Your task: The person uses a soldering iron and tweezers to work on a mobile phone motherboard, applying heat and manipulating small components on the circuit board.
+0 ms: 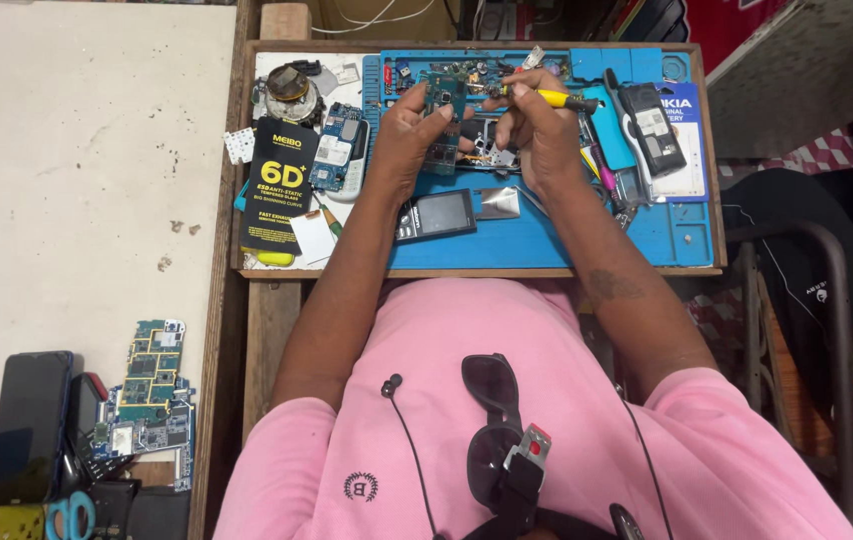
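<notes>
My left hand [409, 135] holds a small green phone circuit board [444, 96] upright above a blue repair mat [547, 240]. My right hand [537, 125] grips a yellow-handled tool [559, 98] like a pen, its tip pointing left at the board. Both hands meet over the middle of the mat. Just below them lie a dark phone part with a screen [437, 215] and a small silvery piece [497, 203].
The mat sits in a wooden tray [477, 272]. A black flat package [281, 180], an opened phone [341, 152] and a round metal part [289, 85] lie at left; a dark phone body [652, 128] at right. Circuit boards [152, 390], a black phone [29, 425] and scissors [72, 517] rest at lower left.
</notes>
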